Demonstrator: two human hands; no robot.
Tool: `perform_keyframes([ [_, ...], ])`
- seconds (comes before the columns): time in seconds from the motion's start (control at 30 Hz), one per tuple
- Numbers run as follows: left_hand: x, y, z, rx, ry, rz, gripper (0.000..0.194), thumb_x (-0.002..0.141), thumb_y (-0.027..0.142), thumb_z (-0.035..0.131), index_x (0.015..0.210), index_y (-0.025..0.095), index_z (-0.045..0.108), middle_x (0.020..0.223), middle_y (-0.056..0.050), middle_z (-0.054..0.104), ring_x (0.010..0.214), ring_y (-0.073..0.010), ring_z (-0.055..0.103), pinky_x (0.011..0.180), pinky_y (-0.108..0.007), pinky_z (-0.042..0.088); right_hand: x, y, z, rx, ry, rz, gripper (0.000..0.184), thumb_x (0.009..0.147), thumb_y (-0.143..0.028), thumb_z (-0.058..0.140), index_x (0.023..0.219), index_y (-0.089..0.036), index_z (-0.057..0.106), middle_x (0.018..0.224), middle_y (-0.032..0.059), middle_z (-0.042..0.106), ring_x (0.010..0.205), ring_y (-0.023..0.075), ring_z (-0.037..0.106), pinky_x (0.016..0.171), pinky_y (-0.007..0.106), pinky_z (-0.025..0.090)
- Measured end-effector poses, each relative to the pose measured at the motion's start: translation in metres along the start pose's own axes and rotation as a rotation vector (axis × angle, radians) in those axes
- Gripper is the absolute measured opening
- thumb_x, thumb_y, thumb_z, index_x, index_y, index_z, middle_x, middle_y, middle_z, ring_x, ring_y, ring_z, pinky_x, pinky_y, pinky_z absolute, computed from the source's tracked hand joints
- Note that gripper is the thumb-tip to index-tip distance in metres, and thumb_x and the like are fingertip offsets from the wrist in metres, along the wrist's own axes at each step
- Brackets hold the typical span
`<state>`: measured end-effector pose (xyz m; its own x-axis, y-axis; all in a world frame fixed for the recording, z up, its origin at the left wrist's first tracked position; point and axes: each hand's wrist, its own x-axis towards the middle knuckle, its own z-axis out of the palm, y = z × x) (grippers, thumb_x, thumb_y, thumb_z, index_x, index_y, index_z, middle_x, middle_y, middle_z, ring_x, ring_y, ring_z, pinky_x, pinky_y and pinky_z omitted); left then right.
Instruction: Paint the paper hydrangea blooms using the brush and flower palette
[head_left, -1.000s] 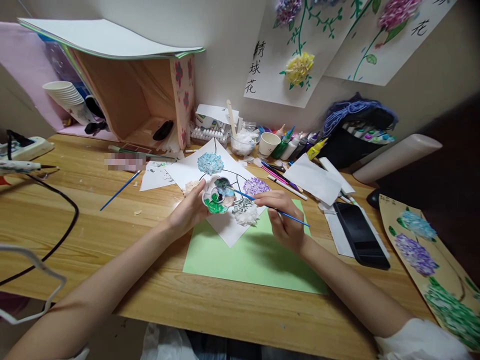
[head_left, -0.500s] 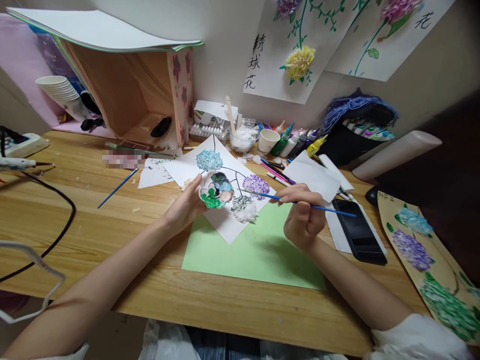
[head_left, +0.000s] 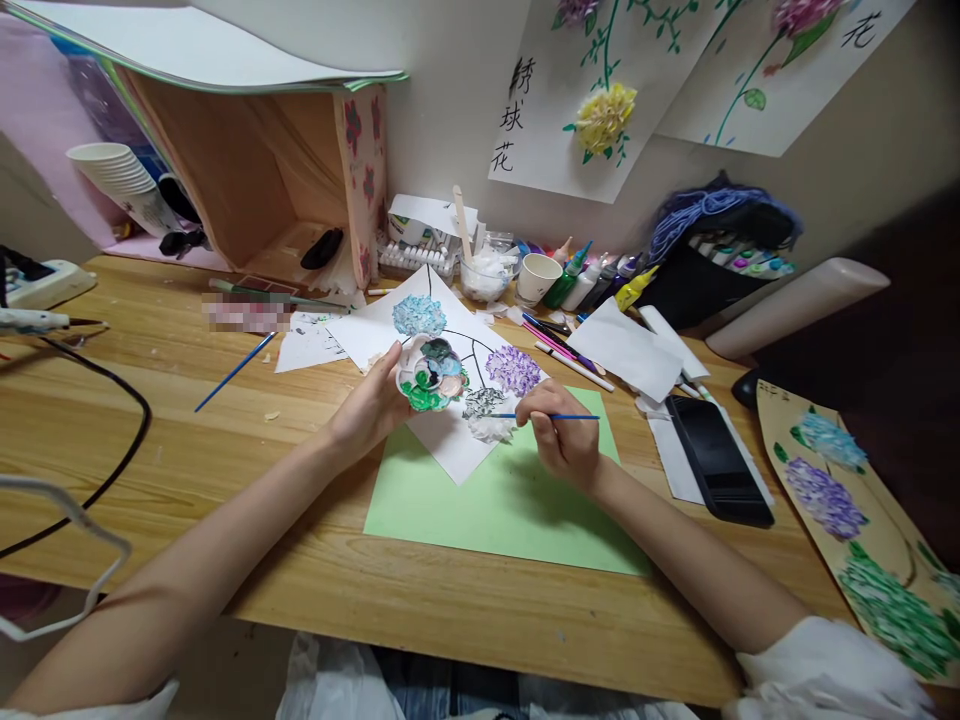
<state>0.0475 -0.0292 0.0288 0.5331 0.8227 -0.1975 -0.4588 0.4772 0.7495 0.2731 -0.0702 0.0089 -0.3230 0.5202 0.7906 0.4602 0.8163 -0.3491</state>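
Note:
My left hand [head_left: 373,400] grips a small flower-shaped paint palette [head_left: 430,375], smeared with green, black, pale blue and pinkish paint. A thin blue paintbrush [head_left: 577,417] is pinched in my right hand [head_left: 556,430], its tip over the lowest flower. Under both hands lies a white sheet [head_left: 454,462] with drawn black stems. On it sit a blue flower [head_left: 418,315], a purple flower [head_left: 513,370], and a raised white flower [head_left: 491,429] whose upper part [head_left: 484,402] is grey-black. Beneath the sheet is green paper [head_left: 510,520].
A second blue brush [head_left: 234,375] lies at the left. Along the back stand a bowl of white scraps [head_left: 486,278], a paper cup [head_left: 538,279] and paint bottles [head_left: 577,280]. At the right are a phone [head_left: 718,460] and a flower picture [head_left: 847,510]. A black cable [head_left: 139,440] curves at the left.
My right hand has moved left and slightly down with the paintbrush, bringing its tip to the white and grey flower. My left hand holds the palette in nearly the same place.

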Motion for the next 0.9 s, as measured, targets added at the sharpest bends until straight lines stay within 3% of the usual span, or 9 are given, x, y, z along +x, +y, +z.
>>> perform_keyframes([
  [0.2,-0.0004,-0.0004,0.0000,0.006,0.000,-0.005,0.059,0.091,0.051,0.039,0.138,0.016,0.045,0.126,-0.012,0.062,0.122,-0.0290,0.053,0.111,-0.044,0.030,0.0003,-0.0007,0.0008,-0.003,-0.030,0.001,0.017,0.094,-0.016,0.036,0.084,-0.021,0.049,0.066,0.0014,0.055,0.062,0.0155,0.047,0.060,0.029,0.041],
  [0.4,0.0005,-0.0006,-0.0006,0.033,0.012,-0.003,0.060,0.092,0.051,0.038,0.139,0.014,0.044,0.126,-0.013,0.062,0.121,-0.0294,0.054,0.110,-0.045,0.030,0.0005,-0.0005,0.0004,0.021,0.020,0.018,0.017,0.094,-0.016,0.037,0.085,-0.022,0.051,0.066,0.0016,0.055,0.061,0.0155,0.048,0.058,0.029,0.040],
  [0.7,0.0011,-0.0022,-0.0021,0.007,-0.047,0.006,0.060,0.091,0.051,0.039,0.141,0.018,0.041,0.127,-0.011,0.062,0.122,-0.0296,0.053,0.110,-0.046,0.031,0.0004,-0.0005,0.0004,0.040,0.012,0.030,0.017,0.094,-0.016,0.037,0.086,-0.022,0.051,0.067,0.0020,0.056,0.063,0.0155,0.050,0.059,0.029,0.042],
  [0.9,0.0012,-0.0013,-0.0005,0.015,-0.022,-0.003,0.059,0.092,0.050,0.036,0.138,0.015,0.045,0.124,-0.012,0.064,0.121,-0.0295,0.054,0.110,-0.046,0.030,0.0004,-0.0003,0.0005,0.006,-0.009,0.020,0.017,0.094,-0.016,0.037,0.086,-0.022,0.051,0.067,0.0015,0.056,0.061,0.0152,0.048,0.058,0.030,0.042],
])
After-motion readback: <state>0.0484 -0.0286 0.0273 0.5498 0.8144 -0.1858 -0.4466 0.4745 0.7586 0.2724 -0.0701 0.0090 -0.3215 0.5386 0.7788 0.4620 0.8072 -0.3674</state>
